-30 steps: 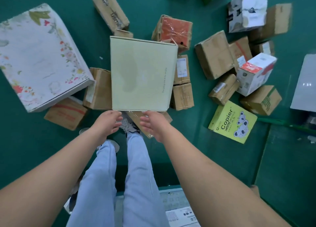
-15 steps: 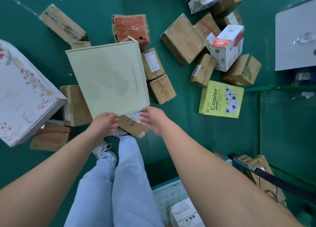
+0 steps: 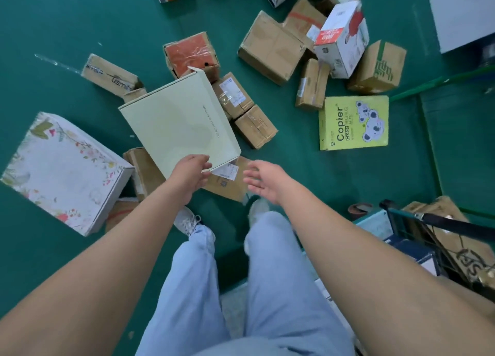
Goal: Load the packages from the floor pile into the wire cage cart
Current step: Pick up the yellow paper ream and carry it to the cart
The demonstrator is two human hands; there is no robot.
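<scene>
we see the left hand (image 3: pixel 190 170) gripping the near edge of a flat pale green box (image 3: pixel 179 125), fingers curled over its rim, the box tilted and lifted above the brown cartons of the floor pile. the right hand (image 3: pixel 263 177) hangs just right of that box, fingers spread wide, holding nothing and not touching it. a floral white box (image 3: pixel 63 172) lies to the left on the green floor (image 3: pixel 53 20), and a yellow copier paper pack (image 3: pixel 353 122) lies to the right. the wire cage cart (image 3: pixel 417 232) stands at the near right, with cartons inside it.
</scene>
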